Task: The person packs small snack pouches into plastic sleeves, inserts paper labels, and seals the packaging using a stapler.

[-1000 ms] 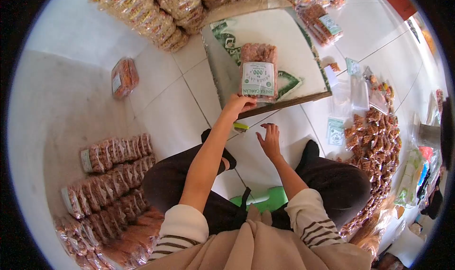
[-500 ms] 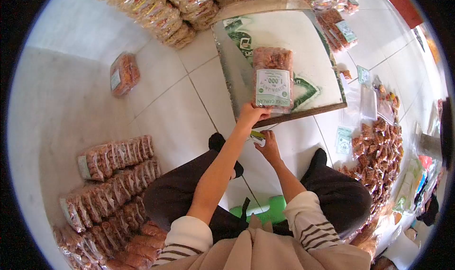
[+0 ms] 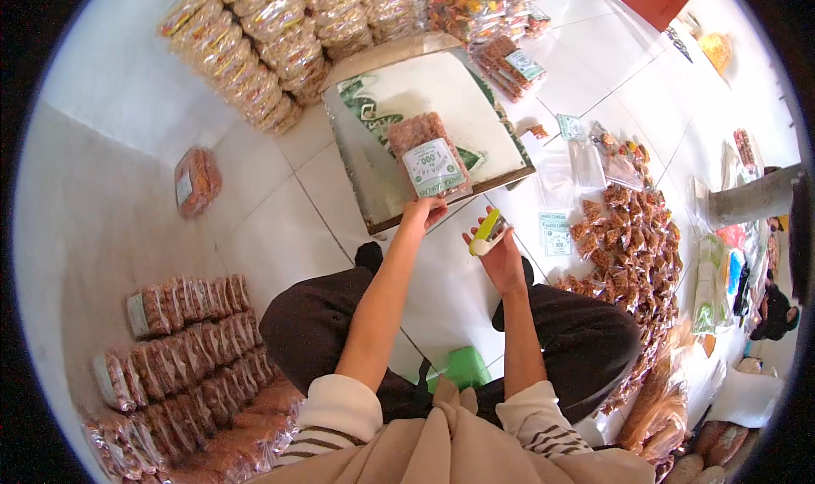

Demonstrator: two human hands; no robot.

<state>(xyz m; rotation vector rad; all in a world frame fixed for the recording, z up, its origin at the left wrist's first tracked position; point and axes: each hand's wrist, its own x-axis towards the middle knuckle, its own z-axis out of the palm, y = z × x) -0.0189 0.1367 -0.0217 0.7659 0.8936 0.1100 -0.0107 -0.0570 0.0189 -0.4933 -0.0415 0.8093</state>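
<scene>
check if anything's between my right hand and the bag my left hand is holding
Nothing visible blocks the gap between the right hand, with the stapler, and the bag; the left hand holds its near edge.

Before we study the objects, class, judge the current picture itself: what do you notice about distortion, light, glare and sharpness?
Head view: strong fisheye distortion, black corners; head view: bright light pales the floor tiles at upper right; head view: glints streak the wrapped packs at lower left; head view: small print on the labelled packet is too soft to read.
</scene>
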